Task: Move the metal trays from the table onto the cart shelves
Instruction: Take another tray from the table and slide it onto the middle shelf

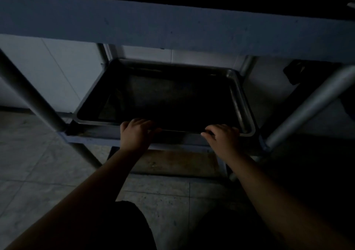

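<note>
**So, seating that tray on the lower shelf**

Both hands, left hand (135, 132) and right hand (222, 136), have fingers curled on the near rim of the tray (165, 100), which sits on the cart shelf (92, 137). I'd push evenly till it's square against the far posts.

Very dim, bluish and grainy – deep shadow fills the tray (169, 100); wide-angle bending at the edges.

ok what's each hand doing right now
Left hand: closed on the near rim of the metal tray.
Right hand: fingers curled over the same near rim, gripping it.
</note>
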